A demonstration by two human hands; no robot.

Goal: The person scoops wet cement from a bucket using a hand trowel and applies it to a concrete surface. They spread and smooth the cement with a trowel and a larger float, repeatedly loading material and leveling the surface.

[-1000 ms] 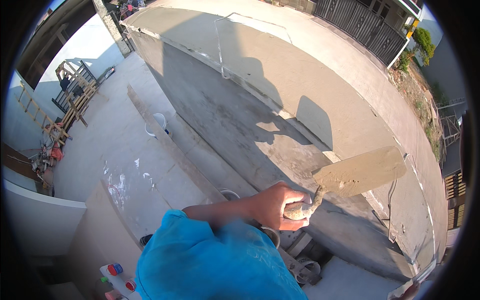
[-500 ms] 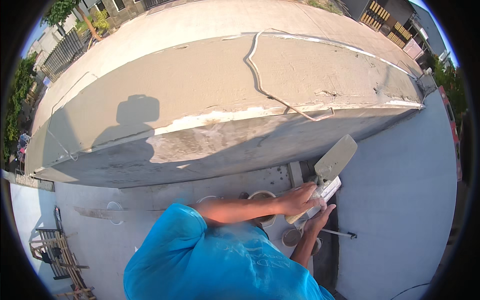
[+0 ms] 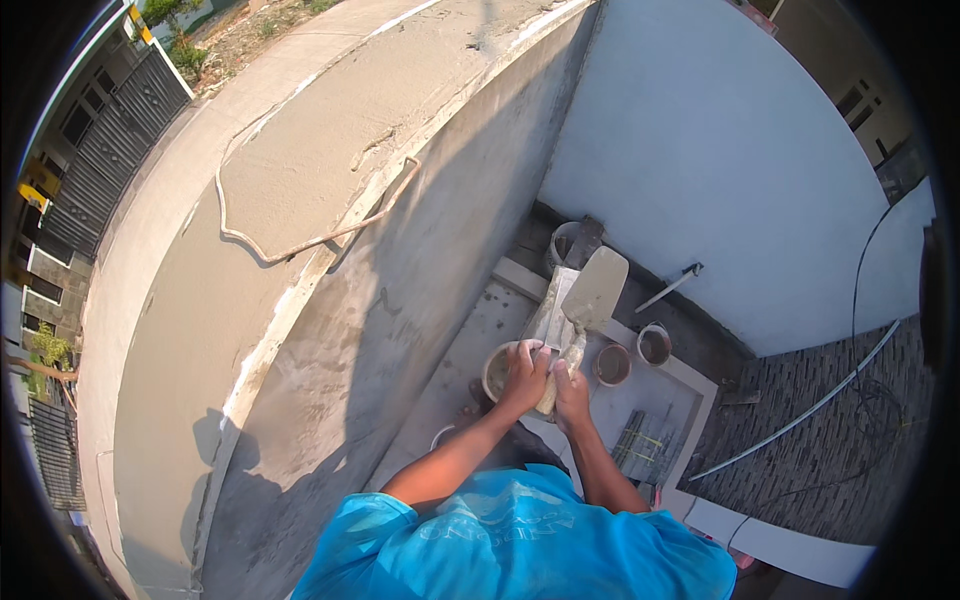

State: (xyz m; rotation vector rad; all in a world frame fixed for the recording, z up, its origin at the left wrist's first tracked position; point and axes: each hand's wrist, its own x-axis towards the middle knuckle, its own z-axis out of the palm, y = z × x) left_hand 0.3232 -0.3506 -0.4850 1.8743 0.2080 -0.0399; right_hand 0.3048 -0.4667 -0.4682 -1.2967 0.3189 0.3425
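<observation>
Both my hands are together in front of my body, holding two mortar-smeared tools side by side. My right hand (image 3: 571,396) is closed at the crusted handle of a trowel (image 3: 596,290), its broad, rounded blade pointing up and away. My left hand (image 3: 526,378) is closed round the lower end of a long, flat plastering float (image 3: 548,318), whose pale face lies beside and partly under the trowel. The tools touch or nearly touch, and the fingers partly hide their lower ends. Below the left hand, a round bucket (image 3: 492,372) is partly covered by that hand.
Two small pots (image 3: 654,344) stand right of the tools, with another bucket (image 3: 565,243) beyond. A low wall (image 3: 330,340) with a wet-looking mortar top (image 3: 290,190) curves along the left; a bent cable (image 3: 262,255) hangs over it. A pipe (image 3: 665,290) sticks out from the white wall (image 3: 700,180).
The view has swung to the right, showing more of the white wall and the pots. Both tools remain in my hands; my right hand now closes at the trowel handle, its fingers less stretched.
</observation>
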